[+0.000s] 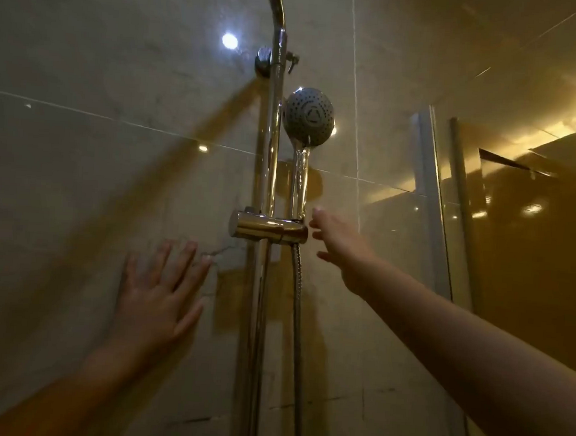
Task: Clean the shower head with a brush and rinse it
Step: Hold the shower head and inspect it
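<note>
A round chrome shower head (308,115) with a grey nozzle face stands upright in its chrome holder (268,230) on the vertical rail (271,156). Its handle runs down into the holder and a metal hose (297,306) hangs below. My right hand (340,244) reaches up with relaxed fingers, its fingertips just right of the handle's base and the holder; I cannot tell whether they touch. My left hand (160,297) lies flat with spread fingers on the wall tile to the left of the rail. No brush is in view.
Beige wall tiles (97,172) fill the left and centre. A glass shower screen (449,207) with a pale frame stands at the right, with a brown panel behind it. The rail's curved top pipe (276,4) rises out of view.
</note>
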